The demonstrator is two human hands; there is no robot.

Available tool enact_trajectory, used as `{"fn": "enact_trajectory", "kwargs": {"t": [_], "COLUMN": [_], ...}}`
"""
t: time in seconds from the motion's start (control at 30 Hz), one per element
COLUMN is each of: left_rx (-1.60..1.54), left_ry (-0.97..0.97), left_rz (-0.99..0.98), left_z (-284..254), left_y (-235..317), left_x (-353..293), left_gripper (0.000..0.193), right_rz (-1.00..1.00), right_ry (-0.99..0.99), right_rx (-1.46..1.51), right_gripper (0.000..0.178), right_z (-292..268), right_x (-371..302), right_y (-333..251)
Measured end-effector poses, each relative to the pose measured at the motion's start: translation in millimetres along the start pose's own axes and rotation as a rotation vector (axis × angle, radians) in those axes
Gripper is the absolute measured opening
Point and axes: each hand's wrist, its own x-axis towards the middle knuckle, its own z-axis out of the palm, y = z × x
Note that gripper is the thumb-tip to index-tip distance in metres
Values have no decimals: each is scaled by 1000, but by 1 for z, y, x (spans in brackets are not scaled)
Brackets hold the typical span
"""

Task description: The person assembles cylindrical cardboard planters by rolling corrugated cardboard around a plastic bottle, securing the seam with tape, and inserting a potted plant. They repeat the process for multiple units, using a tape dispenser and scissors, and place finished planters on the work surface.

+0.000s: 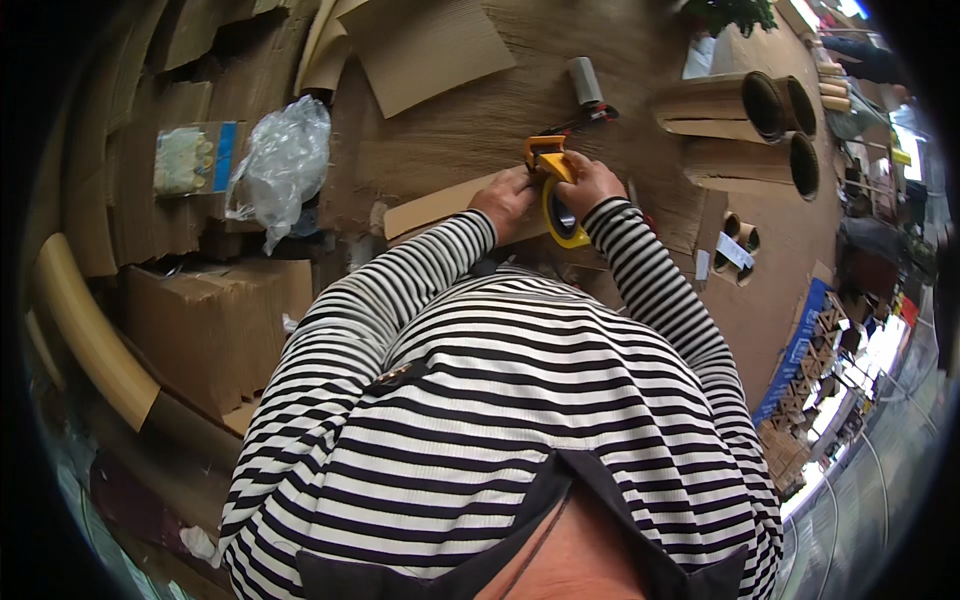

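Cardboard point(425, 55) lies across the brown bench point(460, 140); near its front edge, the right hand point(598, 183) closes around a yellow tape dispenser point(549, 158), the left hand point(506, 203) curling just beside it, grip unclear.

a broad, brown, wrinkled surface point(440, 145) carries a flat tan cardboard sheet point(430, 50) on its far side. a short grey-white cylinder point(585, 80) lies to the right of the sheet, just beyond a small black-and-red item point(597, 115). thick brown cardboard tubes point(700, 108) lie farther right, and a narrow tan cardboard strip point(430, 208) lies nearer.
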Motion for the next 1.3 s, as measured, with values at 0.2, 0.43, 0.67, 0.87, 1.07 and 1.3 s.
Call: {"fn": "enact_trajectory", "kwargs": {"t": [0.2, 0.43, 0.67, 0.87, 1.07, 1.3], "left_rx": [23, 75, 15, -30, 6, -19], "left_ry": [-80, -213, -159, -19, -149, -308], "left_rz": [-30, -63, -13, 97, 12, -74], "left_z": [-7, -14, -15, -22, -19, -34], "left_y": [0, 4, -6, -9, -15, -20], "left_x": [-3, 4, 7, 9, 15, 23], "left_gripper": [50, 58, 64, 52, 58, 61], "right_rz": [98, 157, 134, 135, 93, -74], "right_ry": [-174, -259, -346, -407, -316, 47], "right_rx": [-187, -297, -370, -283, -80, 120], "right_gripper": [74, 77, 79, 54, 71, 71], "right_z": [-12, -12, -17, -18, -31, 23], "right_x": [6, 22, 34, 75, 58, -78], "right_y": [-32, -39, -52, -48, -38, 45]}}
